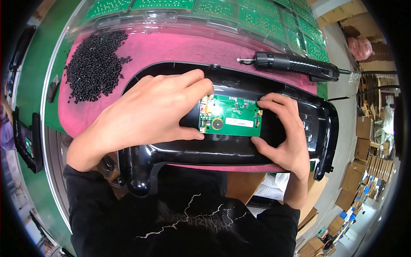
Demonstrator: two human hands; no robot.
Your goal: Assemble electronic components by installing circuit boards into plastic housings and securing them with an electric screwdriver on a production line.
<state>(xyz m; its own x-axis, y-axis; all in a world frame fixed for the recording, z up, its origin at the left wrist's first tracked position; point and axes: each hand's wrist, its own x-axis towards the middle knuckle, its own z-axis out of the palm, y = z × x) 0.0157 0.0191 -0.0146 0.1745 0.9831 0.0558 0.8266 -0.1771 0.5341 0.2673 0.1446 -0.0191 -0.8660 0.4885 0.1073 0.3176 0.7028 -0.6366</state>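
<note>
Cardboard boxes [364,127] crowd the grey floor [339,128] over on the right; a green surface [39,77] runs along the left.

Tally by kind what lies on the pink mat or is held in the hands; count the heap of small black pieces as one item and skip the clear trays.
Green circuit board: 1
Black plastic housing: 1
Power screwdriver: 1
Heap of small black pieces: 1
Total: 4

You are in an electronics assembly workshop: trays of green circuit boards [261,21] line the back of your pink work mat [171,50], with a heap of small black parts [92,66], a corded power screwdriver [295,65] and, rightward, cardboard boxes [352,176].
</note>
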